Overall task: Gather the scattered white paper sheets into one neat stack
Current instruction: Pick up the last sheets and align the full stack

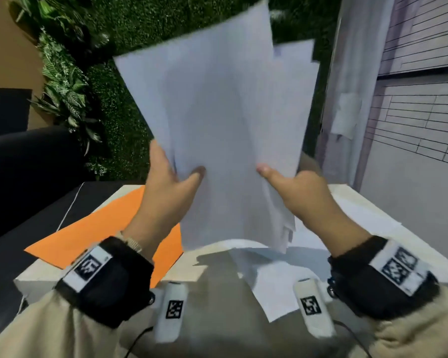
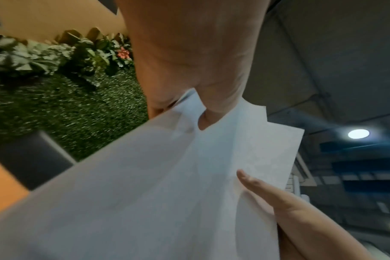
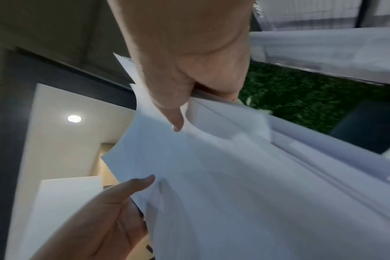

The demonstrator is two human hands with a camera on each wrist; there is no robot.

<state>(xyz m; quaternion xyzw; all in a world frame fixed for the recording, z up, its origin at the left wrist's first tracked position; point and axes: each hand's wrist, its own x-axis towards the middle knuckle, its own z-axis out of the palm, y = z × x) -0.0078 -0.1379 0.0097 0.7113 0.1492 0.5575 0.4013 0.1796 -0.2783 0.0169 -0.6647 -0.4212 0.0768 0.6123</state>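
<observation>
A loose sheaf of white paper sheets (image 1: 225, 120) stands upright in the air above the white table (image 1: 373, 210), its edges fanned and uneven. My left hand (image 1: 171, 177) pinches its lower left side, thumb on the front, fingers behind. My right hand (image 1: 290, 184) pinches the lower right side the same way. The left wrist view shows the sheaf (image 2: 167, 184) under the left hand (image 2: 198, 98); the right wrist view shows the sheets (image 3: 245, 176) splayed at the right hand (image 3: 185, 105). More white sheets (image 1: 274, 280) lie on the table below.
An orange sheet (image 1: 101, 228) lies on the table's left part. A black sofa (image 1: 23, 164) stands to the left, a green plant wall (image 1: 119, 86) behind, a grey-white wall (image 1: 411, 112) to the right. Two white tagged devices (image 1: 173, 311) hang near my body.
</observation>
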